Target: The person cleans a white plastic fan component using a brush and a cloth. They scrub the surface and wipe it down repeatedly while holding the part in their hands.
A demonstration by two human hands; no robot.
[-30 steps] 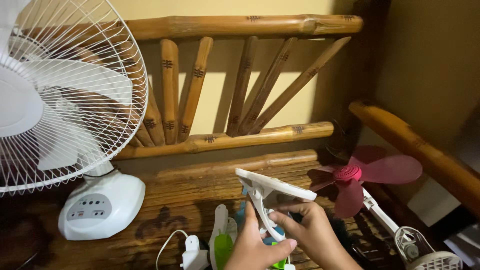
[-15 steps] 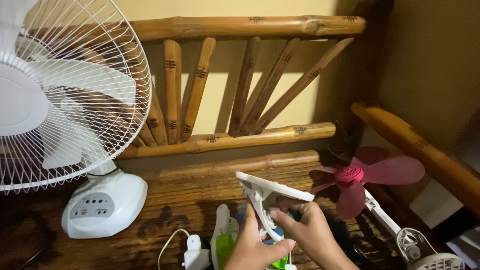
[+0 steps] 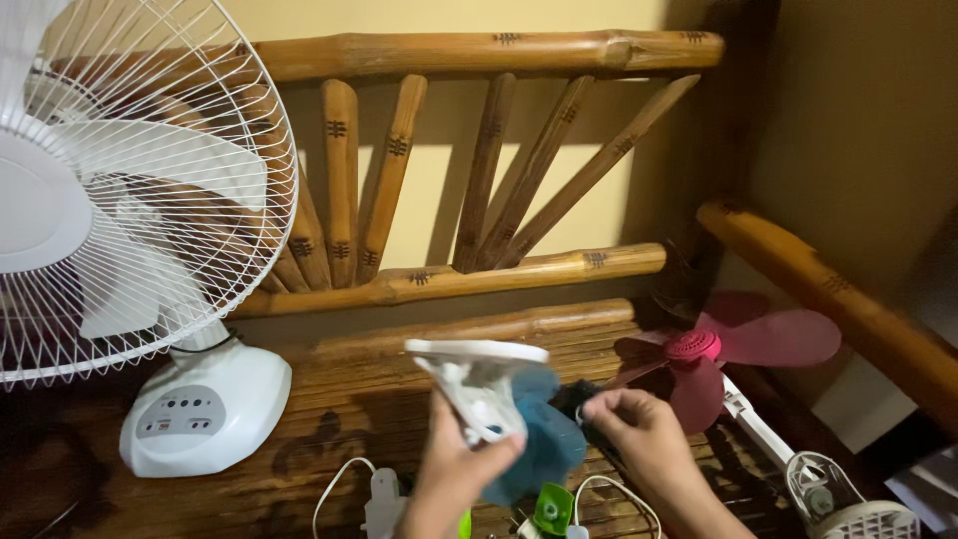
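Two hands low in frame, over a bamboo bench seat (image 3: 399, 384). Left hand (image 3: 454, 469) clamped around the stem of a white clip-fan body (image 3: 477, 384), lifted off the seat, its flat white top piece roughly level, thumb across the front. Blue fan blade (image 3: 544, 439) hangs right behind and below that white body, blurred; cannot tell whether it is attached. Right hand (image 3: 639, 434) sits just right of the blade, fingers pinched together near a dark part; what exactly it grips is not clear. The two are apart, with the blue blade between them.

Below the hands on the seat: green plastic piece (image 3: 552, 504), thin white cord (image 3: 609, 489) looping beside it, white plug (image 3: 382, 499) with its own cord at the left.

Left side: big white desk fan (image 3: 130, 190), wire cage upright, round base with buttons (image 3: 205, 409) resting on the seat, well apart from the hands. Right side: maroon fan blade set (image 3: 728, 349) on a white arm (image 3: 763, 429) lying across the seat edge, ending in a white grille part (image 3: 858, 514) at the bottom-right corner; near the right hand, not touching. Bamboo backrest (image 3: 479, 160) with fanned slats behind everything, bamboo armrest (image 3: 838, 294) at right, yellowish wall (image 3: 439, 190) beyond.
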